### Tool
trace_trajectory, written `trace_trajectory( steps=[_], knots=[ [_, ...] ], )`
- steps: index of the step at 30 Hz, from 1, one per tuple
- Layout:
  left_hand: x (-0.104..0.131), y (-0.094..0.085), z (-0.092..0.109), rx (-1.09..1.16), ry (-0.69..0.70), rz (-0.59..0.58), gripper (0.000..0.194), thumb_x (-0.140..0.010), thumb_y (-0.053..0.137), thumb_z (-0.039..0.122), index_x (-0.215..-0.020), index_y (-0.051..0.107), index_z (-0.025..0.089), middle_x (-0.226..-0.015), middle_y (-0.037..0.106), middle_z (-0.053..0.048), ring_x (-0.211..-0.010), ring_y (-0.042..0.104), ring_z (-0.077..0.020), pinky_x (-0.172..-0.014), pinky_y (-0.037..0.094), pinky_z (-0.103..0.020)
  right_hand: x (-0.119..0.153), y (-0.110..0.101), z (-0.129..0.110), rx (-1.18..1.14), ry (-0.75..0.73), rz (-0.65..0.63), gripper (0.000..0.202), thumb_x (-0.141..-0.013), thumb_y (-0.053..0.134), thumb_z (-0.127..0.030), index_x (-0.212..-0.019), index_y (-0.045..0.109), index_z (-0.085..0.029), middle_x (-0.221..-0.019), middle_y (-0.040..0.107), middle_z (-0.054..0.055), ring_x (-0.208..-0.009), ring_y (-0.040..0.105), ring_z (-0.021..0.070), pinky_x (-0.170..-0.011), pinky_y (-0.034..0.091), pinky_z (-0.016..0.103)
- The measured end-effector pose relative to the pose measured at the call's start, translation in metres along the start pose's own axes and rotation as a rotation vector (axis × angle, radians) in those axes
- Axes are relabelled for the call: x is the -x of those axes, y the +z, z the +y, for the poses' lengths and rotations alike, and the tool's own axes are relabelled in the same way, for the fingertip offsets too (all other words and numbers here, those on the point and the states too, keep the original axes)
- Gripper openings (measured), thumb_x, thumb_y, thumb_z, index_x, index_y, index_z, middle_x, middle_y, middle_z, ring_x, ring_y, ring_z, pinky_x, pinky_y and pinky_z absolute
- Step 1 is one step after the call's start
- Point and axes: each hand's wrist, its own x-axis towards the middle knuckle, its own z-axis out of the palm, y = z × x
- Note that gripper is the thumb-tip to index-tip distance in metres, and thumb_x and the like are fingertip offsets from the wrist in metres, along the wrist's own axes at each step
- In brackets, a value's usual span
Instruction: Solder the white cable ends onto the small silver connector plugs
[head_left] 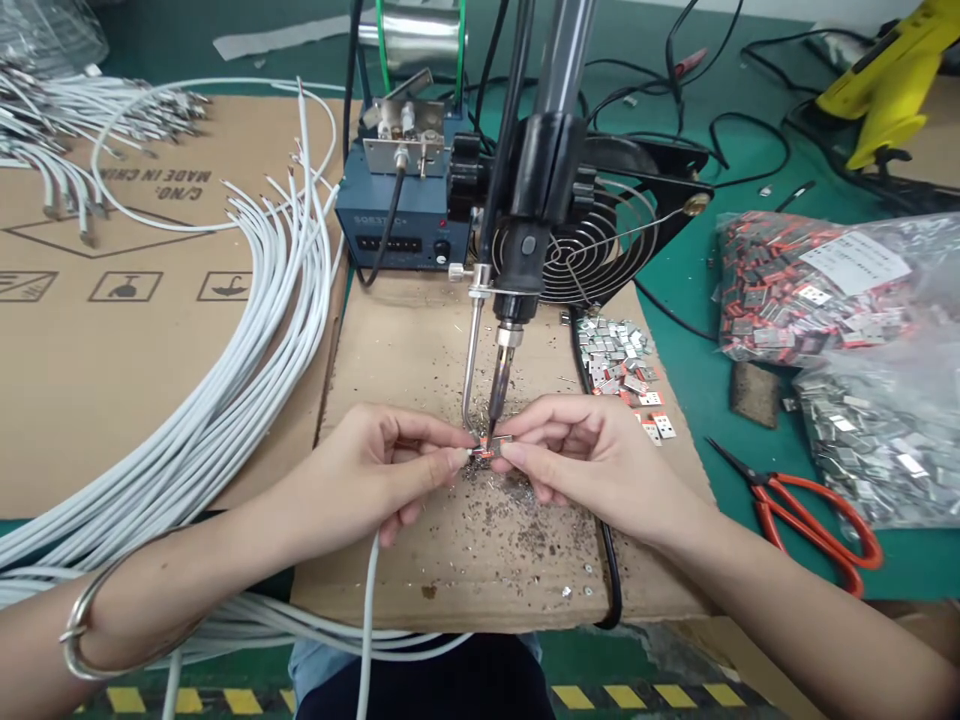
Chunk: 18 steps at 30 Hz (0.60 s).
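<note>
With left grip [394,470] clamped on a white cable [368,610] and right grip [600,460] on the connector [503,438] between them, joining looks underway, while bundled cables [270,330] left of both appear unjoined

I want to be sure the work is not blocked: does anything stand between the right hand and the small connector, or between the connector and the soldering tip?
Nothing visible does. The right hand pinches the connector, and the soldering tip is right at it; whether they touch is unclear.
</note>
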Motion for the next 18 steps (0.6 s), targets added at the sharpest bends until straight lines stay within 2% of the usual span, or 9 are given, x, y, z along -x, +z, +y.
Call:
trace_trajectory(
  steps=[7,13,18],
  knots=[
    [0.0006,-0.0012,-0.0002,0.018,0.024,-0.037,0.023,-0.074,0.062,0.031,-0.086,0.063,0.012,-0.040,0.049,0.007,-0.029,0.040,-0.0041,-0.029,0.034,-0.011,0.0011,-0.0008,-0.0012,0.061,-0.026,-0.010,0.014,-0.063,0.076,-0.017,-0.074,0.067,-0.014,-0.065,0.070,0.003,-0.040,0.051,0.0039,-0.036,0.041,0.012],
    [-0.0003,0.0010,0.0002,-0.012,-0.006,0.004,0.024,-0.075,0.061,0.029,-0.091,0.064,0.012,-0.040,0.047,0.007,-0.030,0.040,-0.0052,-0.029,0.035,-0.012,0.0003,0.0025,-0.0007,0.055,-0.036,0.012,0.020,-0.059,0.080,-0.023,-0.071,0.066,-0.014,-0.063,0.069,0.003,-0.041,0.051,0.0054,-0.038,0.044,0.016],
    [0.0007,0.0029,0.0021,-0.011,-0.024,0.014,0.021,-0.076,0.061,0.027,-0.089,0.065,0.012,-0.040,0.048,0.007,-0.030,0.039,-0.0045,-0.030,0.034,-0.011,0.0002,0.0020,0.0004,0.075,-0.044,-0.002,0.014,-0.064,0.076,-0.021,-0.072,0.067,-0.014,-0.064,0.070,0.003,-0.042,0.052,0.0055,-0.039,0.045,0.016]
  ],
)
